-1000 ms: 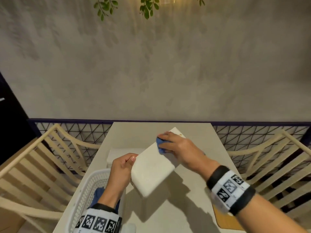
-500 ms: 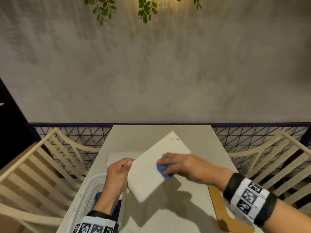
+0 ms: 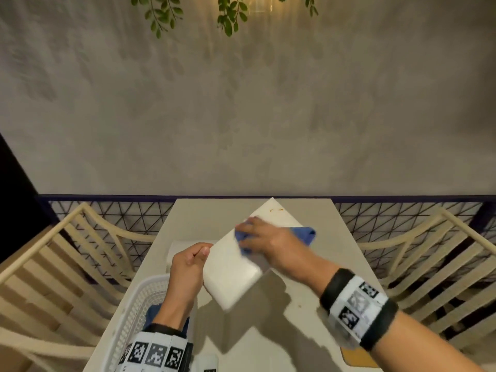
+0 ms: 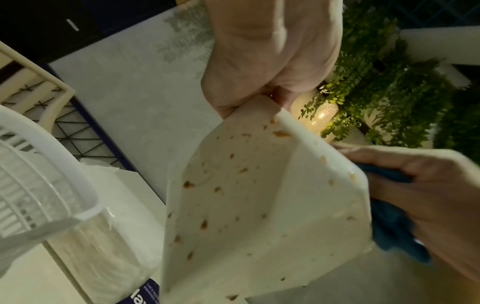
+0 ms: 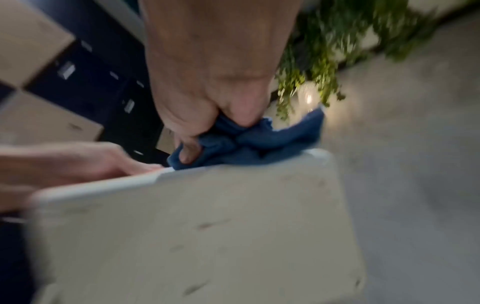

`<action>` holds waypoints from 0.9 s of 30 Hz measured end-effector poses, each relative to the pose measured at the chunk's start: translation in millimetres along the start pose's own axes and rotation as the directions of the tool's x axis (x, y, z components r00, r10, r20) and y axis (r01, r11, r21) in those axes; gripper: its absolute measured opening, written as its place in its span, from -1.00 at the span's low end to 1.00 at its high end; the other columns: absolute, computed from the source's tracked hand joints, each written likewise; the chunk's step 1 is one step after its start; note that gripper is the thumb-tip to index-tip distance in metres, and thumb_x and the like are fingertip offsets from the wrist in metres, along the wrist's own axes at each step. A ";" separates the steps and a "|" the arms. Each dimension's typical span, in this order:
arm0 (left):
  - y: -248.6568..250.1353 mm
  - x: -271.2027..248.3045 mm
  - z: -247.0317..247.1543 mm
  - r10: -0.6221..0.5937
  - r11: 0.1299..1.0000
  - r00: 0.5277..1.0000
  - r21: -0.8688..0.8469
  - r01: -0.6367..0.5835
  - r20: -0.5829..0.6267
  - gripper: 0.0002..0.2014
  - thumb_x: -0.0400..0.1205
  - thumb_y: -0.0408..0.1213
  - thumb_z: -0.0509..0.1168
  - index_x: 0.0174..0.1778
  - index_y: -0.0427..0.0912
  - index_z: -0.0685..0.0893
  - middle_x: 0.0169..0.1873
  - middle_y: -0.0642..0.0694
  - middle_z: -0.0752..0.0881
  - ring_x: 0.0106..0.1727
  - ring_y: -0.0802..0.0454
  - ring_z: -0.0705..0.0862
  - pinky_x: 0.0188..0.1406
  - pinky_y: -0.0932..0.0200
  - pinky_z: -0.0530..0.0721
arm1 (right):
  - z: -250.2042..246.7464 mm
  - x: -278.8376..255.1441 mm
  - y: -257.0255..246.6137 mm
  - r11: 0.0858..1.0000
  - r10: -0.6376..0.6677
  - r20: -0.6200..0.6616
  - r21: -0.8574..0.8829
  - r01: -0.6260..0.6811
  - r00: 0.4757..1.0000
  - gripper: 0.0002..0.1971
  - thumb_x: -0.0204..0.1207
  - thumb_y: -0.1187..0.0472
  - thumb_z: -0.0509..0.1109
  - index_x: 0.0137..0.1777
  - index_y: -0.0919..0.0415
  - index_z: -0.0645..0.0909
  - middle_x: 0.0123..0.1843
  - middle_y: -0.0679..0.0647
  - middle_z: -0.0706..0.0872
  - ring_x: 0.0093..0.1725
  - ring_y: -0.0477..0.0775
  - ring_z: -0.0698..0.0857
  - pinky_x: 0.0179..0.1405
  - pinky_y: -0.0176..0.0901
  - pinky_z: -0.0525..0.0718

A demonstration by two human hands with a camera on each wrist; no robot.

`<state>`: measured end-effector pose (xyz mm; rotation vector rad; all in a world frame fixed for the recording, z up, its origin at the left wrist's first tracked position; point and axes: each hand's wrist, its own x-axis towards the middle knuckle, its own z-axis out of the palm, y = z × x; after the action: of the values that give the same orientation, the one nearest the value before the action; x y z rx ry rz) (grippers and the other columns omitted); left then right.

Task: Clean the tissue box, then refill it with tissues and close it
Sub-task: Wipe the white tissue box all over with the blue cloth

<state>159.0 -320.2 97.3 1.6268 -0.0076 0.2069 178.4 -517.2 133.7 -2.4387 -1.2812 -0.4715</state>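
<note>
A white tissue box (image 3: 236,272) is held tilted above the table, one corner pointing away from me. My left hand (image 3: 192,261) grips its left edge, thumb on top. In the left wrist view the box (image 4: 249,205) shows several brown spots on its faces. My right hand (image 3: 264,237) grips a blue cloth (image 3: 303,233) and presses it on the box's upper face. A small brown stain (image 3: 276,209) sits near the far corner. In the right wrist view the fingers bunch the blue cloth (image 5: 249,139) against the box's edge (image 5: 182,226), blurred by motion.
A white plastic basket (image 3: 142,304) with blue cloth inside stands at the near left of the table (image 3: 308,304). A wrapped pack of tissues (image 4: 103,236) lies beside it, behind my left hand. A wooden lid (image 3: 354,358) lies at the near right. Slatted chairs flank the table.
My right hand with the cloth wiped down the box's face toward me, then back up toward the far corner. The left hand kept its hold on the box.
</note>
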 end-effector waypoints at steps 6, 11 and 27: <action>-3.1 -4.0 -9.5 0.037 0.998 0.999 0.042 -0.038 0.035 -0.75 0.67 -0.30 0.22 -0.20 -0.31 0.76 -0.44 -0.06 0.76 -0.52 0.24 0.57 -0.61 0.42 0.43 | -19.3 -31.2 18.6 0.993 0.115 0.098 0.004 -0.116 0.989 -0.74 0.38 0.49 0.41 0.04 0.26 0.74 0.40 0.16 0.60 0.33 0.21 0.59 0.21 -0.21 0.64; -1.3 -3.8 -2.1 -0.020 0.999 1.000 -0.040 0.019 -0.022 -0.72 0.67 -0.47 0.14 -0.23 -0.33 0.74 -0.37 -0.21 0.77 -0.33 0.00 0.62 -0.34 0.16 0.53 | 15.2 -1.0 -17.7 0.995 -0.092 0.129 0.057 0.085 0.987 -0.75 0.46 0.51 0.35 0.07 0.29 0.71 0.41 0.25 0.56 0.43 0.23 0.47 0.42 -0.04 0.44; -2.9 -14.1 -9.3 0.030 0.999 0.999 0.012 -0.031 0.033 -0.69 0.68 -0.44 0.13 -0.24 -0.29 0.76 -0.42 -0.18 0.73 -0.47 0.04 0.56 -0.62 0.36 0.44 | -42.3 -23.6 36.7 0.981 0.178 -0.064 -0.072 -0.182 0.982 -0.73 0.30 0.50 0.43 -0.01 0.31 0.77 0.27 0.29 0.69 0.26 0.30 0.66 0.17 0.18 0.70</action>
<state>144.4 -312.5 93.0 1.6437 -0.0565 0.2039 190.8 -572.6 155.2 -2.5563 -1.0249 -0.5456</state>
